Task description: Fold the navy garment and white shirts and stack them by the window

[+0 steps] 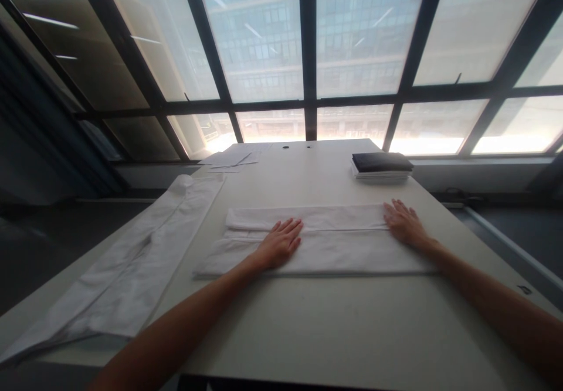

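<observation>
A white garment (343,250), folded into a long flat strip, lies crosswise on the white table in front of me. Its exact kind I cannot tell. My left hand (280,243) rests flat on its middle, fingers stretched toward the right. Over at the right end, my right hand (405,222) presses on the cloth with fingers spread, close to the upper fold. Neither hand grips anything. To the left, a pair of white trousers (127,262) is spread lengthwise along the table edge.
Folded cloths in a stack (382,167), dark on top and white below, sit at the far right of the table (308,332). Loose paper sheets (231,159) lie at the far left. Tall windows (264,33) stand beyond, with a dark curtain (39,109) on the left.
</observation>
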The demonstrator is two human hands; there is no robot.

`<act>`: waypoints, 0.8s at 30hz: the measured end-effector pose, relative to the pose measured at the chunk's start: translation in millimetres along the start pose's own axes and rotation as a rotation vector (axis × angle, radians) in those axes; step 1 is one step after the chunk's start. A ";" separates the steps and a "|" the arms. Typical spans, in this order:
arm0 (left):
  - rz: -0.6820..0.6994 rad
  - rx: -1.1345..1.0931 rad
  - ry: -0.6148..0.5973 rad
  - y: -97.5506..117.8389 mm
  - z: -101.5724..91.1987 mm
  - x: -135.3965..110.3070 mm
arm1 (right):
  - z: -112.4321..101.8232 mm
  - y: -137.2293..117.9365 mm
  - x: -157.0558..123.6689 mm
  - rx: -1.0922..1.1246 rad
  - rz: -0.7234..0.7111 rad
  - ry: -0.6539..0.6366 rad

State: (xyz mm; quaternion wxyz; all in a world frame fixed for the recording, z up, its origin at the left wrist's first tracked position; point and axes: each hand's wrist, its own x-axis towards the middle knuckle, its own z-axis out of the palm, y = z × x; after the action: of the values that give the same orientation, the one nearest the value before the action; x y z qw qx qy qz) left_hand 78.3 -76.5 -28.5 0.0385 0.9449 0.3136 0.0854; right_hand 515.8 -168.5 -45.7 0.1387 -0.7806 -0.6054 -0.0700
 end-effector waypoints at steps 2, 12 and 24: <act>-0.002 -0.015 0.002 0.1 -0.3 0.8 | -7.0 21.2 3.0 0.049 0.120 0.096; -0.029 -0.018 -0.013 3.6 -7.1 1.6 | -25.3 24.7 9.8 0.395 0.285 -0.062; -0.006 0.022 0.005 -3.1 -1.1 3.5 | -38.5 27.9 6.8 0.514 0.284 -0.132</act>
State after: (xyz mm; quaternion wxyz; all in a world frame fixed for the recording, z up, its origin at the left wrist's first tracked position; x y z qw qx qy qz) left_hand 79.1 -71.9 -27.3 0.0273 0.9441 0.3174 0.0842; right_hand 546.7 -180.2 -10.8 0.3006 -0.7995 -0.4959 0.1567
